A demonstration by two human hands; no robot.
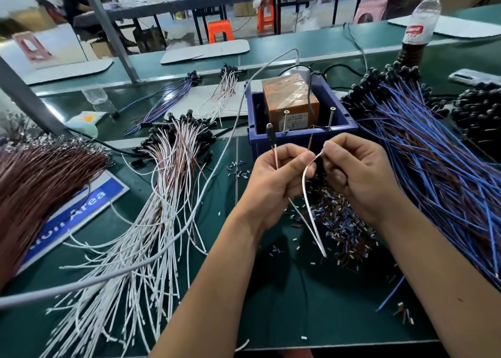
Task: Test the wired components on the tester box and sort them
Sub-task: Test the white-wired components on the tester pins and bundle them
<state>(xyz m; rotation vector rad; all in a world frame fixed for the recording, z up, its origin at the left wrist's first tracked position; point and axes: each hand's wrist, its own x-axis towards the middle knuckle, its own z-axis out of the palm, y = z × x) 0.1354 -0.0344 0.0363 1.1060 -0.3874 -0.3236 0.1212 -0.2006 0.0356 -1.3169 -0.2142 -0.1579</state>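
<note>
Our left hand [273, 178] and right hand [360, 173] pinch a white wire [309, 195] over the green mat [311, 303], bare at six o'clock, blue bin [301, 138] at twelve.

Bare green mat [339, 303] lies open below the hands, hemmed by white wires [141, 249] left of the left hand [273, 178], blue wires [433, 167] right of the right hand [360, 176], and the tester box [301, 138] directly ahead.

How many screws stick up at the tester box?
2: left screw and right screw, both upright at the front of the orange box inside the blue bin. Others may be hidden.
</note>
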